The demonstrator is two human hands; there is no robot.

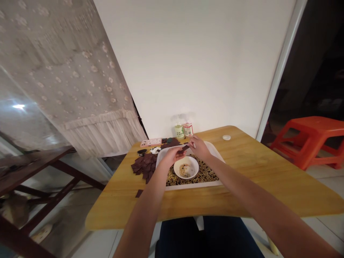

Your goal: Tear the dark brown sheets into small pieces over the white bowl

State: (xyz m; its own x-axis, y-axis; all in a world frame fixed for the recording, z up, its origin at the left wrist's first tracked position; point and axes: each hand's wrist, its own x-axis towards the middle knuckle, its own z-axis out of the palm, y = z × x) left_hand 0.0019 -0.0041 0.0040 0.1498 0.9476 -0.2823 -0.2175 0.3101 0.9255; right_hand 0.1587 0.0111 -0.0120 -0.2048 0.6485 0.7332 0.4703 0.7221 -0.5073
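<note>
Above the tray's far side, my left hand [172,156] is closed on a small dark brown square piece [184,148], like a flat pouch. My right hand [199,147] pinches at the piece's right end; whatever lies between its fingertips is too small to make out. Below both hands, a white bowl [197,171] holds a few pale, round bead-like grains. It rests in a white tray [193,187] filled with yellowish and dark grains of the same kind. Left of the tray lies a heap of brown square pieces [143,165], with a single one [139,193] nearer the front.
The wooden table [249,168] stands against a white wall. Along its back are a pink phone [151,142], a green-labelled jar [179,132], a red-and-white jar [188,129] and a white lid [226,137]. An orange stool [314,136] is at right, a dark wooden frame [64,179] at left.
</note>
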